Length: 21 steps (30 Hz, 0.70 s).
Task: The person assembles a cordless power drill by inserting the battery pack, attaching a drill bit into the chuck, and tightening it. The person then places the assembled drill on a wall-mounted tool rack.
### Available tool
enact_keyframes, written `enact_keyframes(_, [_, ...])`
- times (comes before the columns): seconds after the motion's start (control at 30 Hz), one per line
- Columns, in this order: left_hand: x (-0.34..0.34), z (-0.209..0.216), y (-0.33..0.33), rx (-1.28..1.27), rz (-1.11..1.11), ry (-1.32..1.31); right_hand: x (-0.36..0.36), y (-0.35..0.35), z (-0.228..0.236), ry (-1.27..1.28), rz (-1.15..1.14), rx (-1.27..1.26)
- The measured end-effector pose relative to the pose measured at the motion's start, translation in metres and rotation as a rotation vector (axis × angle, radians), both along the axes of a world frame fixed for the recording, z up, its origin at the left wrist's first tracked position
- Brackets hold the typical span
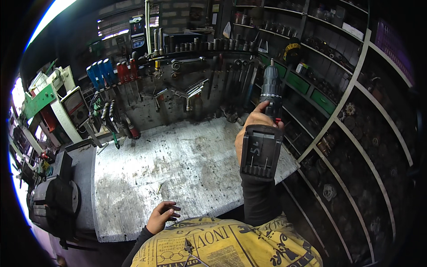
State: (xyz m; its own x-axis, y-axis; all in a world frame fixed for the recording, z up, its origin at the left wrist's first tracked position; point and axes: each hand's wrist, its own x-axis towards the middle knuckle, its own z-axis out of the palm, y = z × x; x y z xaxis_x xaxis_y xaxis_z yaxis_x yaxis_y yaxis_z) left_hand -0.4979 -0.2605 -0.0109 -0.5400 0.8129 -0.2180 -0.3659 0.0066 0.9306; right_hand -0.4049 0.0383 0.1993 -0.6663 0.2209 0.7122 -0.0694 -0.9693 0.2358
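Observation:
A black cordless drill (272, 86) is raised over the right end of the workbench, gripped in my right hand (254, 120). Its chuck points away from me and up, with a short bit at the tip. The battery foot (261, 151) faces me, and contact slots show on it. My index finger lies along the drill's side. Low by the bench's front edge, my left hand (164, 216) holds nothing, its fingers loosely apart. Beneath both hands spreads the worn, light-coloured workbench top (178, 164).
A dark bench vise (53, 200) stands at the left. Along the back panel hang blue-handled screwdrivers (101, 73), red-handled ones (126, 70) and wrenches (193, 90), below a row of sockets (200, 46). Metal shelves (351, 102) with green drawers (323, 101) and parts rise at the right.

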Motion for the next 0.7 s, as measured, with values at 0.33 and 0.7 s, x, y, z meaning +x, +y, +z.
enact_keyframes(0.33, [0.0,0.003,0.003,-0.013,-0.009,0.047,-0.001,0.0,-0.004,-0.013,-0.04,-0.02])
enact_keyframes(0.7, [0.009,0.195,0.055,0.398,0.313,1.745,-0.012,-0.025,-0.005,-0.042,-0.146,0.113])
